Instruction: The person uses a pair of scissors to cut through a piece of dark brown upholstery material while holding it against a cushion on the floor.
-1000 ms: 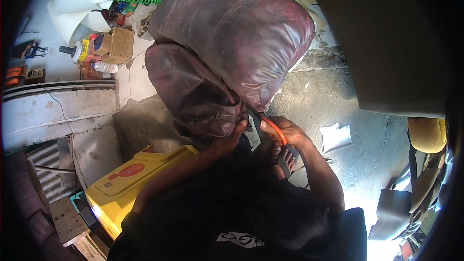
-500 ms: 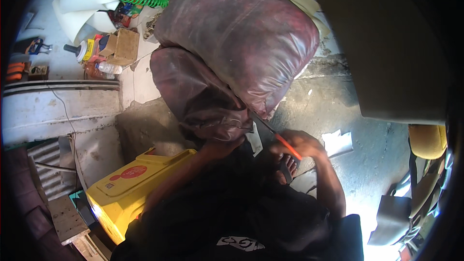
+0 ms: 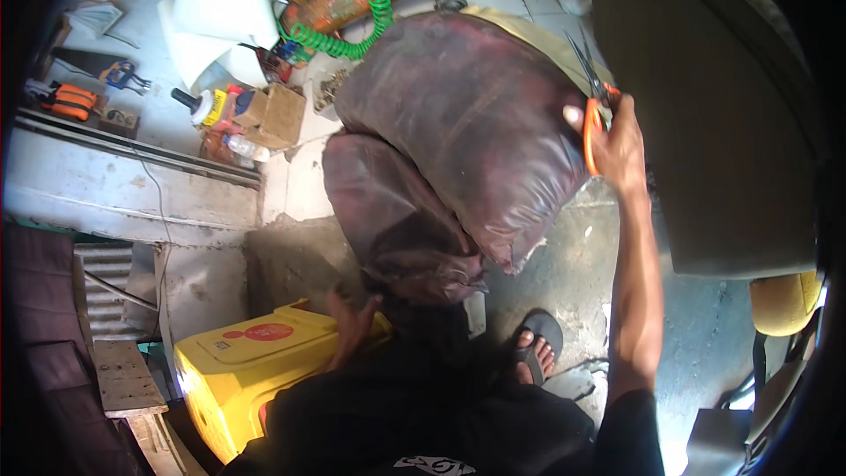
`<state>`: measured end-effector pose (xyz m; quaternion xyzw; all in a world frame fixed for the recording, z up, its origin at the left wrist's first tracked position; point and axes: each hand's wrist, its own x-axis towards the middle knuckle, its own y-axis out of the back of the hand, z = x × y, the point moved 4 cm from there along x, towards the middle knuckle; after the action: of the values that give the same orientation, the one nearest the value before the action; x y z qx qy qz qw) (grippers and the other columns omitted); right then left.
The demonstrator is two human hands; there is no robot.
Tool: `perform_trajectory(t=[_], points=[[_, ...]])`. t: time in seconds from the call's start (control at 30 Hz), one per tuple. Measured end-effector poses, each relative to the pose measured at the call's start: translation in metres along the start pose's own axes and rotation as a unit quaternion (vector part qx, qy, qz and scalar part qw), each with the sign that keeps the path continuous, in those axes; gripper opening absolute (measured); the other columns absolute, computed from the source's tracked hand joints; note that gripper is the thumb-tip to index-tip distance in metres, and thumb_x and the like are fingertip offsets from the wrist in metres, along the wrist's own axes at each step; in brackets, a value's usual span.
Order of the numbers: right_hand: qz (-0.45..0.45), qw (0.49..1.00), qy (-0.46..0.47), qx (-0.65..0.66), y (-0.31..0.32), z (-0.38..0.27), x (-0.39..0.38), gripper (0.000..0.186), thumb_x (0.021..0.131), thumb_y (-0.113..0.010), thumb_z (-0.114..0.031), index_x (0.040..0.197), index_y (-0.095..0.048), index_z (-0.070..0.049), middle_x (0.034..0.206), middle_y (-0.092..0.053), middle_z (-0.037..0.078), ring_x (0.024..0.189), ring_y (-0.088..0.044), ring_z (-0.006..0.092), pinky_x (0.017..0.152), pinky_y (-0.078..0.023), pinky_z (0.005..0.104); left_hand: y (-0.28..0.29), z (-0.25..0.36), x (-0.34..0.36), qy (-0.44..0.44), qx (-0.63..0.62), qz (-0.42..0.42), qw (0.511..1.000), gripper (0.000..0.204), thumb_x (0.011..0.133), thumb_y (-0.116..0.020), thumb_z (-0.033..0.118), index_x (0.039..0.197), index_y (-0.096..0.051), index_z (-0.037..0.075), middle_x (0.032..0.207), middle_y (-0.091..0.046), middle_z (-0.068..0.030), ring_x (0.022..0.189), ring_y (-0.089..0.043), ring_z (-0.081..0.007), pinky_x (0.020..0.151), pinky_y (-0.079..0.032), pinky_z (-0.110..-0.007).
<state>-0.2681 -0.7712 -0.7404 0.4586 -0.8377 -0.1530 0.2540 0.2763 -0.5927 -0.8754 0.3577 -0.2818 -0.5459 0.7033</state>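
Note:
My right hand [image 3: 619, 148] is closed around orange-handled scissors [image 3: 592, 115] above the right side of the big cushion. Their blades point away from me, slightly apart. The stuffed cushion [image 3: 458, 115] has a worn, dark maroon leather-like cover, with a frayed corner at its near end. Attached or tucked against its left side, a slacker maroon piece [image 3: 388, 203] sags toward my lap; how they join cannot be made out. My left hand [image 3: 352, 322] is beside that piece's near edge, over the yellow box, its fingers apart and holding nothing.
A yellow plastic box [image 3: 264, 353] stands at my left. Beyond it are a wooden block [image 3: 280, 119], a bottle [image 3: 247, 148] and a coiled green hose [image 3: 379, 9]. A large dark panel [image 3: 714, 123] rises at the right. My sandalled foot [image 3: 539, 345] rests on the concrete floor.
The scissors have gone from the cushion's near corner up to its right side in my right hand. My left hand has let go of the maroon cover and drawn back left.

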Motion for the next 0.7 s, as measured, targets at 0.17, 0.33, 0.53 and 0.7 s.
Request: perform_trajectory(t=[0.17, 0.33, 0.53, 0.7], points=[[-0.147, 0.987, 0.045, -0.055, -0.067, 0.047, 0.074, 0.105, 0.066, -0.082, -0.071, 0.128, -0.049, 0.006, 0.116, -0.064, 0.03, 0.114, -0.062, 0.0432, 0.095, -0.049, 0.0469, -0.074, 0.025, 0.003, -0.053, -0.216, -0.22, 0.95, 0.082, 0.078, -0.083, 0.019, 0.143, -0.037, -0.002, 0.138, -0.047, -0.0211, 0.129, -0.048, -0.0318, 0.109, -0.04, -0.043], [-0.211, 0.963, -0.016, -0.166, -0.09, 0.062, 0.029, 0.087, 0.071, -0.085, -0.058, 0.125, -0.047, -0.001, 0.113, -0.066, 0.029, 0.108, -0.064, 0.0453, 0.092, -0.05, 0.05, -0.065, 0.003, 0.029, 0.17, -0.3, -0.124, 0.93, 0.044, 0.082, -0.061, 0.001, 0.126, -0.061, 0.001, 0.112, -0.068, -0.0116, 0.11, -0.063, -0.023, 0.1, -0.048, -0.037], [-0.001, 0.994, -0.088, -0.067, -0.039, 0.149, -0.025, 0.072, 0.074, -0.087, -0.04, 0.121, -0.049, -0.001, 0.105, -0.068, 0.02, 0.098, -0.067, 0.0395, 0.085, -0.051, 0.048, 0.052, 0.203, 0.142, -0.278, 0.083, 0.08, 0.954, 0.065, 0.062, -0.052, -0.011, 0.12, -0.071, 0.011, 0.117, -0.071, -0.0151, 0.111, -0.065, -0.0338, 0.1, -0.045, -0.045], [0.145, 0.974, -0.106, -0.138, 0.017, 0.154, -0.031, 0.079, 0.069, -0.092, -0.037, 0.122, -0.049, 0.003, 0.116, -0.062, 0.025, 0.107, -0.061, 0.0414, 0.092, -0.048, 0.047, 0.151, 0.221, 0.124, -0.298, 0.355, 0.16, 0.872, 0.064, 0.061, -0.07, -0.002, 0.12, -0.073, 0.022, 0.127, -0.066, -0.0028, 0.11, -0.055, -0.0262, 0.101, -0.036, -0.041]])
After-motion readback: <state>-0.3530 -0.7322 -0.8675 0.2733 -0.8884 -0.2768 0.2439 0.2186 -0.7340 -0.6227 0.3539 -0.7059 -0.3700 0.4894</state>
